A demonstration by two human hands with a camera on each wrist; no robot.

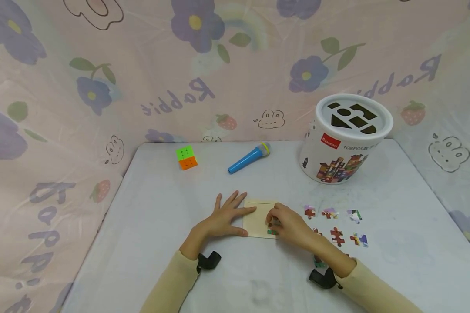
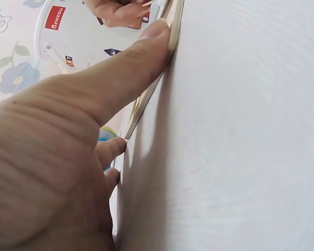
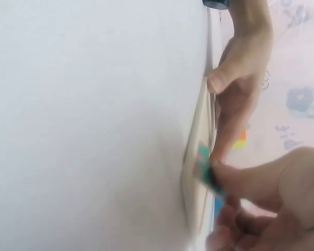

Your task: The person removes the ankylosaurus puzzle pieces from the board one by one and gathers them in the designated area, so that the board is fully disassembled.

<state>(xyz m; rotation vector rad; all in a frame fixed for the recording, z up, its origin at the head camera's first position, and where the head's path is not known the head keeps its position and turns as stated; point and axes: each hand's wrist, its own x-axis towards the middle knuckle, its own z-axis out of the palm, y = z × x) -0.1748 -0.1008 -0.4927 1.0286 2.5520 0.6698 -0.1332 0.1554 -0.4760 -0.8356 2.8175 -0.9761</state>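
A pale wooden puzzle board (image 1: 254, 224) with a raised rim lies flat on the white table. My left hand (image 1: 224, 218) is spread at its left side, thumb and fingertips resting on the edge; the left wrist view shows the thumb (image 2: 131, 68) laid along the rim. Over the board's right part, my right hand (image 1: 291, 226) pinches a small jigsaw piece (image 3: 203, 162) with green and pink print, low above the lower right corner. Several loose jigsaw pieces, among them a red-brown one (image 1: 337, 237), lie in rows to the right, some partly hidden by the right forearm.
Behind the board lie a blue toy microphone (image 1: 246, 161) and a green and orange puzzle cube (image 1: 186, 158). A large white bucket (image 1: 313, 152) with shape cut-outs in its lid stands at the back right. Patterned cloth (image 1: 235, 65) hangs around the table's back and sides.
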